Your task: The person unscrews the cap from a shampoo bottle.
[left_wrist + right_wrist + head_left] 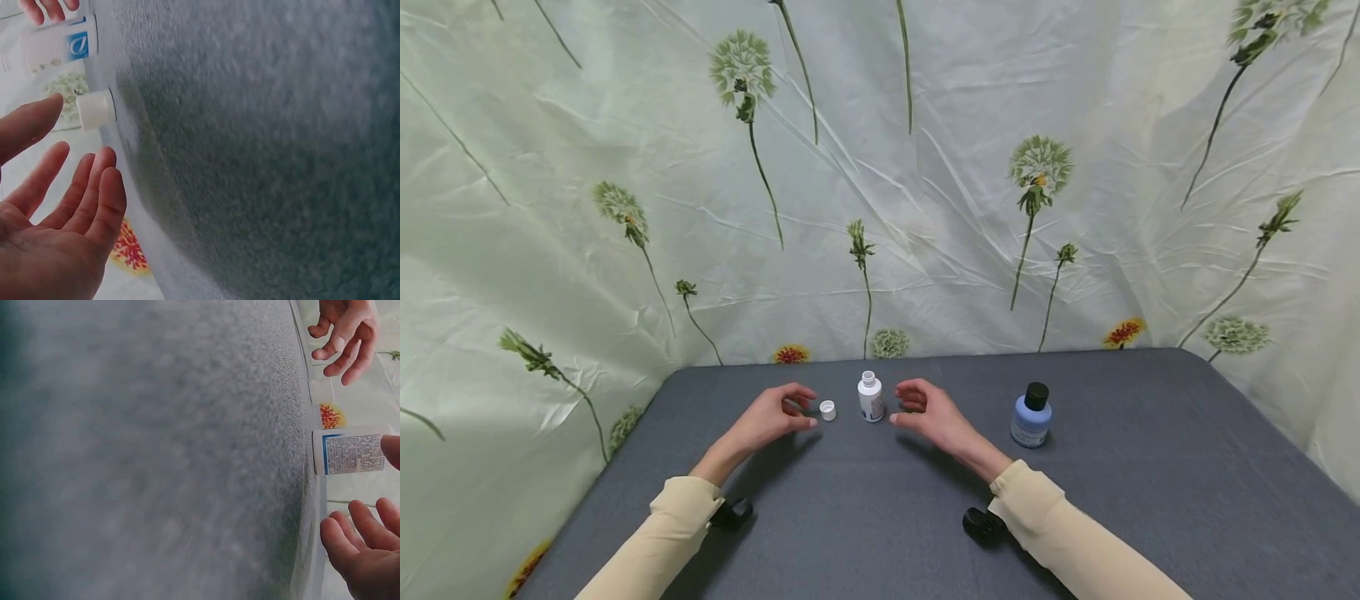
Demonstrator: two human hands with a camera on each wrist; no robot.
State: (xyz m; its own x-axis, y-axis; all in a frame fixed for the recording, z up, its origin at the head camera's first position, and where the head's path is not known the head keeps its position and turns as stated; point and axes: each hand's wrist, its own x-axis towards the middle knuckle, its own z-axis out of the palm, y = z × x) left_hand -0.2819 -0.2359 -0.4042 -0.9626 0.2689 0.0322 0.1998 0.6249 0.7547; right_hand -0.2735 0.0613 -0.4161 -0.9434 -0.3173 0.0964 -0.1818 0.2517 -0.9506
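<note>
A small white bottle (pixel 871 398) stands upright and uncapped on the table, its printed label showing in the right wrist view. Just left of it lies a white cap (pixel 827 410). My left hand (pixel 778 412) hovers beside the cap, thumb and fingers apart, holding nothing. On the bottle's other side my right hand (pixel 931 413) is held with loosely bent fingers and a gap between thumb and fingers, not touching the bottle. Farther right a blue bottle (pixel 1031 421) with a black cap stands upright, away from both hands.
The dark grey table (pixel 865 517) ends at a far edge just behind the bottles. A pale curtain (pixel 940 208) with printed flowers hangs behind and at the sides. Black wrist devices (pixel 982 527) show under both cream sleeves.
</note>
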